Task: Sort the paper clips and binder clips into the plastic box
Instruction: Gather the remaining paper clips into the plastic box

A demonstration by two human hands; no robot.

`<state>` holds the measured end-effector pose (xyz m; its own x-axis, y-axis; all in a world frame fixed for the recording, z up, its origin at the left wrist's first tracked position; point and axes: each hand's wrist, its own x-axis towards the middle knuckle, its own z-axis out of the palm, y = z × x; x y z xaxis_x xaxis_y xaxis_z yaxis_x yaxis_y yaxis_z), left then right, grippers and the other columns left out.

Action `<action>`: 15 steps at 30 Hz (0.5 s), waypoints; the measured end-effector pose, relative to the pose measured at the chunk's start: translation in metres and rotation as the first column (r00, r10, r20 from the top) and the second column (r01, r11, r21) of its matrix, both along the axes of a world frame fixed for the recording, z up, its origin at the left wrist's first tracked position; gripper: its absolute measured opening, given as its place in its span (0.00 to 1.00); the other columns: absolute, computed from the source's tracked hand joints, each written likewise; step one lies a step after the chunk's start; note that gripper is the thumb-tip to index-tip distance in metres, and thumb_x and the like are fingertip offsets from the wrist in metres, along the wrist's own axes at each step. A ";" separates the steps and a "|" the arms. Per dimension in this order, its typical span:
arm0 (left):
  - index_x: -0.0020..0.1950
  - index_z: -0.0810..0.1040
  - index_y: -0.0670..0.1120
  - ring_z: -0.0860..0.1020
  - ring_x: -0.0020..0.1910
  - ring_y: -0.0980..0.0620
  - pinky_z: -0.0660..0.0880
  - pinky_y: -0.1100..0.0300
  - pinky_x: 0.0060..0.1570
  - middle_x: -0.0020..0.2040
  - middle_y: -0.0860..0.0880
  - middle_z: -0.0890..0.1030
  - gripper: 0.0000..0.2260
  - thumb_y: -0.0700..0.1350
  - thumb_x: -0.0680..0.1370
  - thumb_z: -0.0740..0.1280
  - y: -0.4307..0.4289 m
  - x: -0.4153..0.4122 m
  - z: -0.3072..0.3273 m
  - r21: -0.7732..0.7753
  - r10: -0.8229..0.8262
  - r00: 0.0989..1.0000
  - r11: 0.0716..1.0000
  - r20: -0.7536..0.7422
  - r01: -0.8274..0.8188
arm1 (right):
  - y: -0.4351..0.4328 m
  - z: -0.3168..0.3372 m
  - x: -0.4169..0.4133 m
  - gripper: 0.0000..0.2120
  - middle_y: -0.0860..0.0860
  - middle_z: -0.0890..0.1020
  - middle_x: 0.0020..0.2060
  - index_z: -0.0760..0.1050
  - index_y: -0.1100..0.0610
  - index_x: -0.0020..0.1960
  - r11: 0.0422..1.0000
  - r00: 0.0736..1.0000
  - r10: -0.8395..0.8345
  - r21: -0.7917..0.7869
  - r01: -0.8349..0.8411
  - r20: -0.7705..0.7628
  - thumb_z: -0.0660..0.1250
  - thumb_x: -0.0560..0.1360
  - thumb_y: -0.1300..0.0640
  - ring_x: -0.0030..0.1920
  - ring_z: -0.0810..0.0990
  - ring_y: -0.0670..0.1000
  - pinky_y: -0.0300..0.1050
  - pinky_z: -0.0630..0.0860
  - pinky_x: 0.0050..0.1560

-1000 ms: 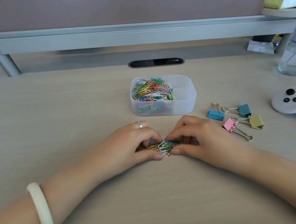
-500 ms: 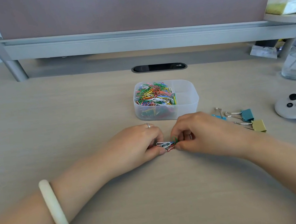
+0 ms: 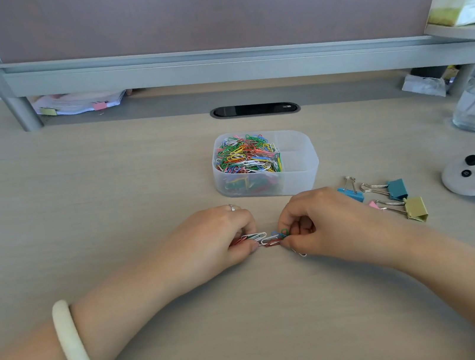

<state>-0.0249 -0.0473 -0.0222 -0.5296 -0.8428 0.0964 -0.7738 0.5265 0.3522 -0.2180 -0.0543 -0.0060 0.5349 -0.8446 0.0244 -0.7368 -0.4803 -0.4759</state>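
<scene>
While left hand (image 3: 217,239) and right hand (image 3: 320,222) pinch the paper clips (image 3: 266,239) | row runs left-right (on desk (image 3: 108,200))

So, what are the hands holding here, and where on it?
A small bunch of paper clips: left hand pinches its left end, right hand its right end.

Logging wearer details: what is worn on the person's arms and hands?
No sleeves show; both forearms are bare. A thick, smooth off-white bangle circles the left wrist, and the left hand wears a thin silver ring. The right hand shows nothing worn.
</scene>
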 end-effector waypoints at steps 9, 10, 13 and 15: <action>0.36 0.75 0.50 0.67 0.27 0.58 0.62 0.68 0.27 0.26 0.58 0.73 0.06 0.43 0.72 0.69 -0.009 0.015 0.006 0.123 0.146 0.892 0.987 -0.427 -0.103 | 0.000 0.002 -0.006 0.02 0.44 0.76 0.28 0.79 0.53 0.39 0.989 0.993 -0.060 0.141 0.045 0.103 0.71 0.69 0.58 0.28 0.72 0.40 0.28 0.68 0.30; 0.36 0.75 0.50 0.66 0.27 0.58 0.62 0.68 0.26 0.26 0.57 0.73 0.07 0.43 0.73 0.68 -0.014 0.015 0.012 0.117 0.166 0.864 0.985 -0.475 -0.126 | 0.001 0.002 -0.007 0.02 0.44 0.76 0.28 0.79 0.53 0.39 0.986 0.991 -0.067 0.157 0.049 0.117 0.71 0.69 0.58 0.28 0.72 0.40 0.28 0.68 0.30; 0.35 0.74 0.50 0.67 0.26 0.59 0.63 0.70 0.26 0.27 0.55 0.72 0.07 0.42 0.73 0.68 -0.040 0.012 0.031 0.024 0.203 0.816 0.974 -0.541 -0.227 | 0.001 0.002 -0.006 0.02 0.45 0.76 0.28 0.79 0.53 0.39 0.980 0.985 -0.085 0.193 0.056 0.149 0.72 0.69 0.57 0.28 0.71 0.40 0.29 0.68 0.31; 0.37 0.74 0.49 0.68 0.25 0.59 0.66 0.68 0.28 0.30 0.54 0.73 0.06 0.43 0.73 0.68 -0.060 0.009 0.038 -0.041 0.223 0.840 0.959 -0.495 -0.279 | 0.001 0.003 -0.006 0.02 0.45 0.76 0.28 0.79 0.53 0.39 0.977 0.981 -0.097 0.203 0.062 0.165 0.72 0.68 0.56 0.28 0.70 0.40 0.31 0.69 0.31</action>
